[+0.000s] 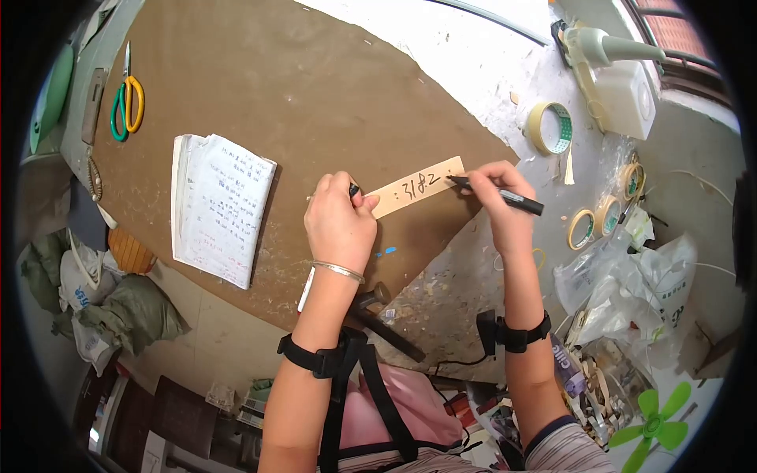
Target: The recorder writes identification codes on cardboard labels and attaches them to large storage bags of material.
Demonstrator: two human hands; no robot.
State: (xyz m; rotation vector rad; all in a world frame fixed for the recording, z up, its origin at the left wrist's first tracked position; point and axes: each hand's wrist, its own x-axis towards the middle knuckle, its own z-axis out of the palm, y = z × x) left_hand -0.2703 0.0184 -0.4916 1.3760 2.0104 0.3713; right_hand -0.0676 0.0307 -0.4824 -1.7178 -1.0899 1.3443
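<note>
A pale tan strip [415, 188], of card or thin wood, lies slantwise on the brown sheet [315, 94] and bears black handwriting. My right hand [509, 206] grips a black marker [519, 202], its tip at the strip's right end. At the other end, my left hand [341, 219] is closed, its fingertips against the strip. A small black piece that looks like the marker's cap [354, 190] sticks out between its thumb and fingers. Beneath my left forearm, a hammer [386, 327] is partly hidden.
A handwritten notebook [221, 209] and scissors [127, 98] with green and yellow handles lie to the left. On the right are tape rolls [550, 128], a white bottle [627, 94] and plastic bags [639, 276]. A green fan [653, 426] stands lower right.
</note>
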